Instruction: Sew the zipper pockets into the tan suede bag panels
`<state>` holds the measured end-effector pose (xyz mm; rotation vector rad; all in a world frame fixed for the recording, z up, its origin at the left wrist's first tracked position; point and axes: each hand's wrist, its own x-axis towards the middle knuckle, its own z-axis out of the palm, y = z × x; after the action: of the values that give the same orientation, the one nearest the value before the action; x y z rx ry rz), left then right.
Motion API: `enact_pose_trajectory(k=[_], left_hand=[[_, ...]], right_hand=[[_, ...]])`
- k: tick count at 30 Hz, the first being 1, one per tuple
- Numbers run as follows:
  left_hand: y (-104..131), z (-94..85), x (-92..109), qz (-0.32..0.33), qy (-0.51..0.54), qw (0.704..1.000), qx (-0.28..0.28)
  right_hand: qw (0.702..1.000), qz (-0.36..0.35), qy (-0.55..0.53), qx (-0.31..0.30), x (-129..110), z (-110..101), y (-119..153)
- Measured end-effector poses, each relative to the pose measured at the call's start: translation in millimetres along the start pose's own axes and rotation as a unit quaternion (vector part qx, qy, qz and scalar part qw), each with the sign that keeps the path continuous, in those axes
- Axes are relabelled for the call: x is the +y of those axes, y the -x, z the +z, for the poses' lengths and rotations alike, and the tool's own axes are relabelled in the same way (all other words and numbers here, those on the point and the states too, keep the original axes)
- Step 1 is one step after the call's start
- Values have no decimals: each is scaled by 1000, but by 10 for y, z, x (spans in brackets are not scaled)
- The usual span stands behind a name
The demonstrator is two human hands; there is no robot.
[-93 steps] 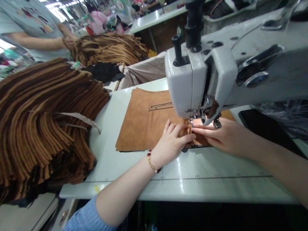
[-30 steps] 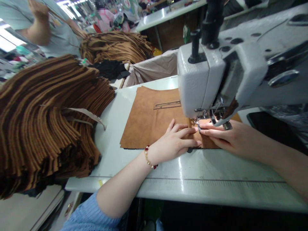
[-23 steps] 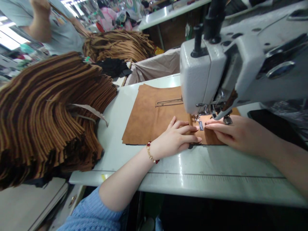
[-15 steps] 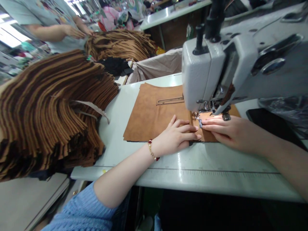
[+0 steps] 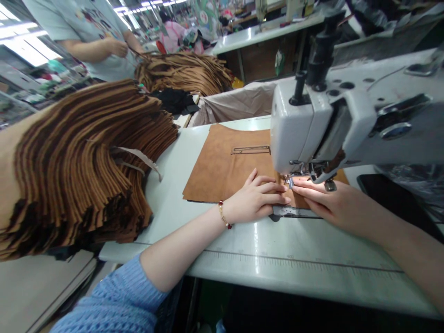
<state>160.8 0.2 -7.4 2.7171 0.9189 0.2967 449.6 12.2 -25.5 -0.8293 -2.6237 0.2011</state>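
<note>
A brown leather-like garment panel [image 5: 222, 171] with a zipped slot [image 5: 250, 150] lies flat under the head of a sewing machine [image 5: 294, 125]. My left hand [image 5: 258, 196] rests on it, palm down with fingers spread, left of the presser foot [image 5: 286, 179]. On the panel's other side my right hand [image 5: 326, 196] lies flat with outstretched fingers, their tips close to the foot. Between the fingertips of both hands sits a small grey-blue piece [image 5: 290, 183]; whether it is a label or a metal part I cannot tell. The machine head hides the panel's far right part.
A tall stack of brown pieces [image 5: 76, 162] leans at the left, with a pale strip [image 5: 138, 157] hanging from it. Behind the table, a person [image 5: 93, 41] stands by another brown pile [image 5: 183, 71]. A dark flat object [image 5: 388, 192] lies right of the machine. A ruler scale [image 5: 291, 260] runs along the table's front.
The panel and both hands have slid slightly away from me, baring a metal plate at its near edge. The view has shifted a little. The other person's hands have moved.
</note>
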Motion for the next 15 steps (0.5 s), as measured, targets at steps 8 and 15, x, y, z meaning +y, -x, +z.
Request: enact_pose_trajectory(k=[8,15], left_hand=[[-151,-71,-203,13,1,1000,1],[-230,-104,-367,6,4,1000,5]], right_hand=[[998,19,39,52,-10,-53,8],[994,17,102,46,14,-46,11]])
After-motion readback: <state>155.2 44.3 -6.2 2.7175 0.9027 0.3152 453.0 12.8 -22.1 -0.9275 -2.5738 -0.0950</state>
